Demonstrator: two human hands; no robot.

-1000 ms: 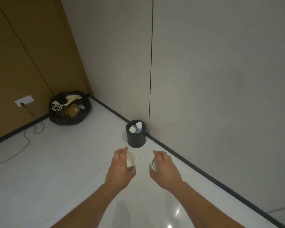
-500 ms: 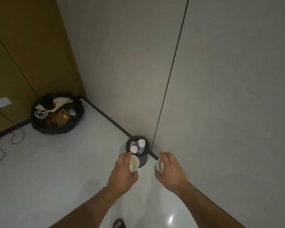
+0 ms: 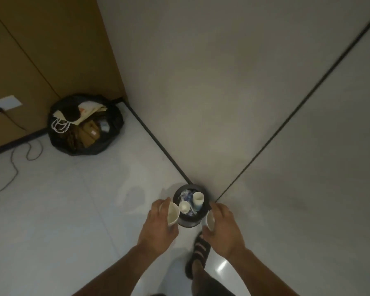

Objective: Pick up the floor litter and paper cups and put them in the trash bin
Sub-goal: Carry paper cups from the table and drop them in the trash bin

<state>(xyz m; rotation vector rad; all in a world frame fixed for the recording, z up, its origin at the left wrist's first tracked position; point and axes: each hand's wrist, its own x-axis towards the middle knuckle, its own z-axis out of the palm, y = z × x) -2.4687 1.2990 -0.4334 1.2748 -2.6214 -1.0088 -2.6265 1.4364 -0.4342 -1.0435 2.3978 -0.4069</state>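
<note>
A small black trash bin (image 3: 188, 222) stands on the white floor against the grey wall. Inside it lie two white paper cups (image 3: 198, 200) and some blue-and-white litter. My left hand (image 3: 158, 227) grips a white paper cup (image 3: 172, 214) just left of the bin's rim. My right hand (image 3: 222, 227) grips another white paper cup (image 3: 210, 220) just right of the bin. Both held cups are tilted with their mouths facing the bin.
A big black rubbish bag (image 3: 84, 124) with a paper bag and cardboard sits in the corner. A wall socket (image 3: 3, 104) feeds a cable (image 3: 13, 167) trailing over the floor. My sandalled right foot (image 3: 199, 255) stands just short of the bin.
I have walked up to the bin; it now sits directly between my hands, seen from above. My foot has come into view. Both hands still hold their cups.
</note>
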